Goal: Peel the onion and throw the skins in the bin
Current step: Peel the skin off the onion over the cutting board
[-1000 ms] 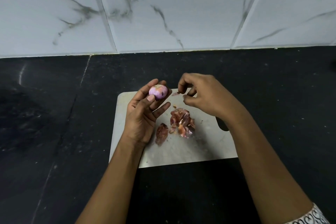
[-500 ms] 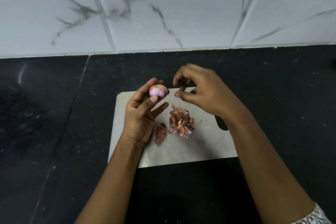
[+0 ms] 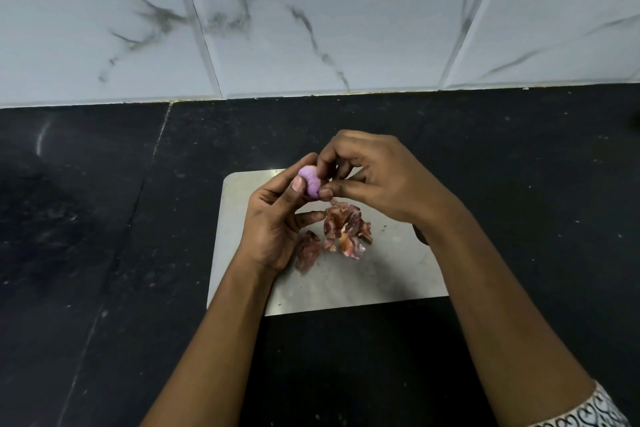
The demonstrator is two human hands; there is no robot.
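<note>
A small pale-purple onion (image 3: 310,183) is held above the far edge of a white cutting board (image 3: 384,274). My left hand (image 3: 277,218) grips it between thumb and fingers. My right hand (image 3: 377,177) has closed in from the right, its thumb and forefinger pinching at the onion's right side. A heap of reddish-brown skins (image 3: 346,229) lies on the board just below both hands, with one loose skin piece (image 3: 307,255) beside my left wrist. No bin is in view.
The board rests on a dark stone counter (image 3: 104,253) that runs to a white marble-tiled wall (image 3: 311,17) at the back. A dark cut-out handle of the board (image 3: 420,236) peeks out by my right forearm.
My right hand moved left from a small gap away and now touches the onion. My left hand turned the onion slightly; the skins on the board stayed put.
</note>
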